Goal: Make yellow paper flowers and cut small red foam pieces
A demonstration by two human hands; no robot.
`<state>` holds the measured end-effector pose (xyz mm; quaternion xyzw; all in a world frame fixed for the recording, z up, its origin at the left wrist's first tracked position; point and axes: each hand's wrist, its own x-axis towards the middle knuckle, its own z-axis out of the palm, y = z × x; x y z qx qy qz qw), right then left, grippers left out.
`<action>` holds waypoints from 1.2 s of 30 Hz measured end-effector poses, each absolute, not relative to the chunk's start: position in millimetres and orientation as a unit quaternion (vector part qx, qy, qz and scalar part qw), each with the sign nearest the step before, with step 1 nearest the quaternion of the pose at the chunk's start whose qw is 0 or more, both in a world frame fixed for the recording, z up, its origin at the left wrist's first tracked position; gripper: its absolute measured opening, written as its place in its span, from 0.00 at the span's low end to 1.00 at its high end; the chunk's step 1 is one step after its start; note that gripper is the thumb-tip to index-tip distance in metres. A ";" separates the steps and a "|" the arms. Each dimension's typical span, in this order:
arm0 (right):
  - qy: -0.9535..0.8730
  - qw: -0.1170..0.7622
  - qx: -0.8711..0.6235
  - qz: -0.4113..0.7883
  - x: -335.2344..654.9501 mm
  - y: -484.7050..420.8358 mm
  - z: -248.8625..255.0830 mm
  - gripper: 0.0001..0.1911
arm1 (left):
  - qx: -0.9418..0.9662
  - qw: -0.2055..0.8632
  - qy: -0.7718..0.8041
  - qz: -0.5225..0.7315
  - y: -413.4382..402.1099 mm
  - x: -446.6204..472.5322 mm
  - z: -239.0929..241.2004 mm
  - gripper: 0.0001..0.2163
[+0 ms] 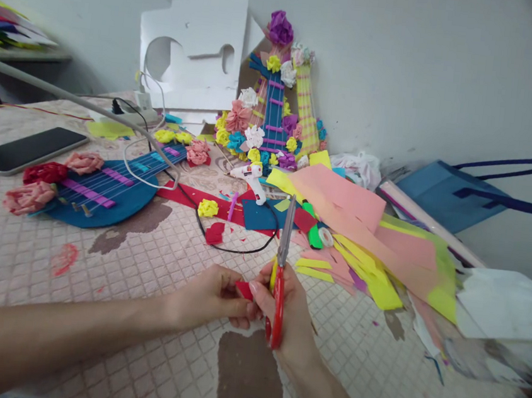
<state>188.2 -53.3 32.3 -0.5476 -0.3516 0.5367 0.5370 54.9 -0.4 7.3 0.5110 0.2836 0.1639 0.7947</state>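
Close together over the near middle of the table are my two hands. My left hand (217,301) is closed, pinching a small piece of red paper (244,290). My right hand (289,315) has its fingers wrapped round red-handled scissors (283,251), whose blades point up and away and look closed. The right thumb reaches over to the red paper and seems to touch it. Beyond the hands lie another red scrap (215,233), a yellow paper flower (208,208) and a white glue gun (251,178) with a black cord.
A blue paper guitar (105,191) with paper roses lies at left, near a tablet (26,148). Decorated guitars (275,111) lean on the back wall beside a white cut-out board (191,52). Pink and yellow paper (342,197) and a blue bag (451,196) lie at right.
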 end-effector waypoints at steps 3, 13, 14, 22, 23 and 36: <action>-0.358 0.536 -0.557 0.523 190.5 -52.9 28.7 0.15 | 0.525 0.791 0.280 0.143 1.9 52.2 9.1 0.12; -0.376 0.529 -0.554 0.522 198.5 -52.5 18.5 0.16 | 0.573 0.729 0.306 0.217 13.8 45.2 17.8 0.15; -0.376 0.526 -0.552 0.527 198.3 -52.7 18.2 0.16 | 0.577 0.718 0.317 0.225 14.5 45.3 17.5 0.16; -0.377 0.515 -0.556 0.532 194.9 -51.7 17.8 0.15 | 0.593 0.684 0.344 0.249 16.0 45.3 23.0 0.14; -0.373 0.517 -0.561 0.528 195.1 -51.6 18.0 0.15 | 0.605 0.672 0.347 0.248 18.2 44.4 25.2 0.14; -0.425 0.562 -0.541 0.460 215.0 -29.2 36.4 0.15 | 0.856 0.151 0.364 0.335 68.3 10.4 47.5 0.08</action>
